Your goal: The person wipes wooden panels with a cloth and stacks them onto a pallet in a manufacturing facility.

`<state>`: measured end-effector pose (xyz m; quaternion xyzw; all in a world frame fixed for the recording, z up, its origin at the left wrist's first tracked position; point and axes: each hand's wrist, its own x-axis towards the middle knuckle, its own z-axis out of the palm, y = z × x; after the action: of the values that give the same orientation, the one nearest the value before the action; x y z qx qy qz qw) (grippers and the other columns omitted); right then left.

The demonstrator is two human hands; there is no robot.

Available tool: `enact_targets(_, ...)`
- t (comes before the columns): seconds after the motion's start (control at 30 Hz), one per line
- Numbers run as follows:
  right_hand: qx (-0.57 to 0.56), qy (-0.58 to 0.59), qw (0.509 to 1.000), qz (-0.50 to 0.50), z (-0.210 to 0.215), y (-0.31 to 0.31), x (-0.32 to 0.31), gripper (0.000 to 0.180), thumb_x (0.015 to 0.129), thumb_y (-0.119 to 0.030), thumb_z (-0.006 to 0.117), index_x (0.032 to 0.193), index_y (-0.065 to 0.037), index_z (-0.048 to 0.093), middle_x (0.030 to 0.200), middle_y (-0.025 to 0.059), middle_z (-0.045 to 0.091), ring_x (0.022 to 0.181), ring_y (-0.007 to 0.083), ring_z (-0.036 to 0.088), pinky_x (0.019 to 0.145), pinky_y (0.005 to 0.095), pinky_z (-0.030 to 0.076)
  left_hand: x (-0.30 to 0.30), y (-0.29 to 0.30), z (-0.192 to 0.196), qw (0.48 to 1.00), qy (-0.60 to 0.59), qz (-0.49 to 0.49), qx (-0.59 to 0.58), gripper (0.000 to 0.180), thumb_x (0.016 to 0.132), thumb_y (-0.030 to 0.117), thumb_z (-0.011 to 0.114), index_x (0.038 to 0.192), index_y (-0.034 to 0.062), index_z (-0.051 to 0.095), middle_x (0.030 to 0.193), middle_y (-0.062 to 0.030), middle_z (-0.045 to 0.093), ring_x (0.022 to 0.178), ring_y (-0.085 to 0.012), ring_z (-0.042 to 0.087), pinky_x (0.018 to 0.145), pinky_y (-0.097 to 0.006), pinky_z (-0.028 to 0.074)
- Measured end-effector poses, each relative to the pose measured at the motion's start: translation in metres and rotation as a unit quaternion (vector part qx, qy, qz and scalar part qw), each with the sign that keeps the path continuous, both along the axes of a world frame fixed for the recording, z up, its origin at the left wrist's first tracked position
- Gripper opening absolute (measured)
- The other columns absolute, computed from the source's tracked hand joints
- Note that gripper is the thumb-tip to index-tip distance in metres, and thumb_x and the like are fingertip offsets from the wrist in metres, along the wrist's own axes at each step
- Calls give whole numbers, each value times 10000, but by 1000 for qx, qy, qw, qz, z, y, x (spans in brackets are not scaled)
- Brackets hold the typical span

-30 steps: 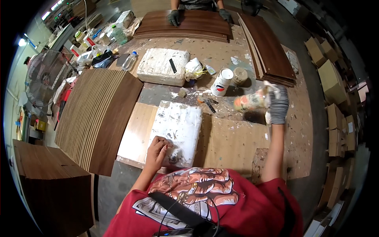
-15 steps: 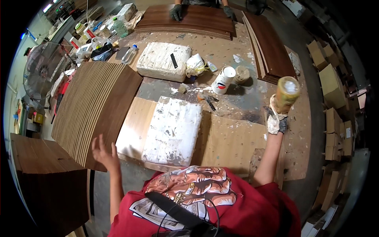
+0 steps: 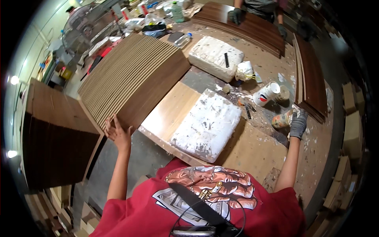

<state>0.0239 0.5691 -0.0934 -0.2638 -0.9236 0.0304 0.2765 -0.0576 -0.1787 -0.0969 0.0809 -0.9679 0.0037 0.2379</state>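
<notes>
My right hand, in a grey knit glove, is closed round one end of a stained, yellowish bottle. The bottle lies tilted low over the right side of the table, and a whitish rag shows beside the glove. My bare left hand has its fingers spread against the near corner of a tall stack of brown panels. Between my hands, a white block spattered with dark stains rests on a pale wooden board.
Beyond the block are a second white wrapped block, a white paper cup and dark small tools. Across the table, a co-worker's gloved hands touch brown boards. More boards lie on the right; a fan stands far left.
My right hand has lowered the bottle from a raised, upended position to near the table. My left hand has come onto the panel stack. The whole view has turned.
</notes>
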Motion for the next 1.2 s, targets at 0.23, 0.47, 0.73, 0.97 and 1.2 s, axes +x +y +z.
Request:
enact_targets(0.23,-152,-36,988,-22,23,-40,-10,230,953,-227,531,1113,-96,630,1073,161,610,941,292,602,862,373,466,6,-17,-3,999,15,-38,32,954,617,279,866,1417,196,352,1467,-118,245,1393,-322,178,1122,-501,99)
enact_targets(0.47,-175,110,975,-81,65,-37,-1,437,974,-365,444,1184,-14,597,1133,201,619,1029,341,591,922,400,441,17,-14,14,1000,-8,-17,2,822,689,347,811,1395,268,396,1411,-57,326,1378,-259,216,1095,-480,116)
enact_targets(0.73,-260,254,888,281,101,-111,-67,340,986,-232,447,1232,-17,540,1199,99,575,1107,221,537,995,354,407,26,-47,37,978,36,-115,171,463,738,165,772,1185,156,648,993,-33,611,1062,-242,492,925,-384,354)
enact_targets(0.97,-460,104,735,487,74,-362,-179,313,957,-207,508,1239,-71,503,1189,104,561,1028,195,586,883,335,515,30,-74,11,870,10,-120,477,219,813,59,719,1018,3,667,824,-46,690,727,-110,629,636,-245,486)
enact_targets(1.2,-63,-9,784,618,51,-564,-214,267,915,-165,476,1152,-92,576,1175,135,566,1126,295,537,1001,432,412,38,-101,-34,748,-19,-111,654,257,769,-84,605,1017,-39,655,856,-4,649,759,-69,579,679,-222,485)
